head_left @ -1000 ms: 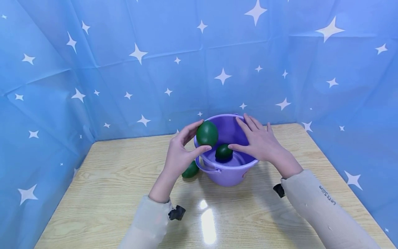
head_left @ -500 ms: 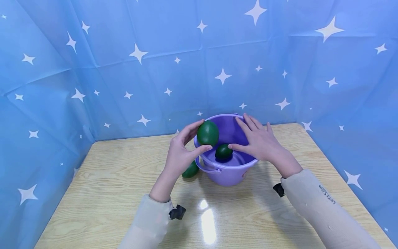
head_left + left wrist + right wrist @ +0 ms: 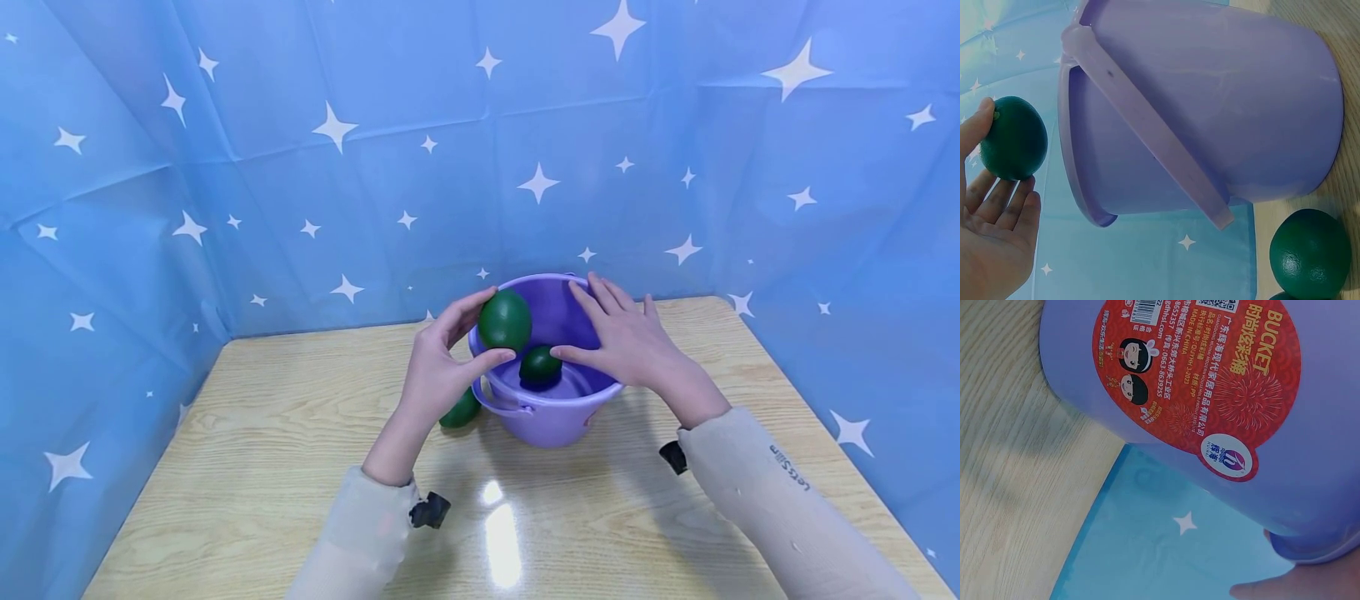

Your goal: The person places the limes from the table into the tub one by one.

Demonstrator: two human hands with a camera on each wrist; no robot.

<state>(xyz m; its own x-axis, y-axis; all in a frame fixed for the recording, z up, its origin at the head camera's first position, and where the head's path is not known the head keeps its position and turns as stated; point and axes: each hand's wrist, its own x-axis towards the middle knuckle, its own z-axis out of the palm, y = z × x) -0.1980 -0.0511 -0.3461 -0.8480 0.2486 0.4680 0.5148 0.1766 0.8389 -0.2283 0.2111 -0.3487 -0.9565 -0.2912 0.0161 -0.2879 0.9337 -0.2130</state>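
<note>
In the head view my left hand point(image 3: 438, 358) holds a smooth, dark green fruit point(image 3: 506, 320) between thumb and fingers. It overlaps the left rim of a purple bucket point(image 3: 547, 427). The left wrist view shows this held fruit point(image 3: 1015, 139) beside the bucket's mouth. My right hand point(image 3: 626, 342) rests at the bucket's right rim with fingers spread and thumb reaching over the opening. A smaller dark green fruit point(image 3: 542, 364) lies inside the bucket. Left of the bucket, another green fruit point(image 3: 459, 410) is on the table, partly hidden by my left hand.
The bucket's handle point(image 3: 1154, 131) hangs down its left side. A red label point(image 3: 1197, 375) covers its right side. At the lower edge of the left wrist view, a further green piece point(image 3: 1285, 295) shows beside the table fruit point(image 3: 1310, 250). A starry blue cloth point(image 3: 405, 167) surrounds the wooden table point(image 3: 300, 450).
My left hand and the held fruit have shifted slightly to the right, further over the bucket's mouth. The right hand and bucket stay where they were.
</note>
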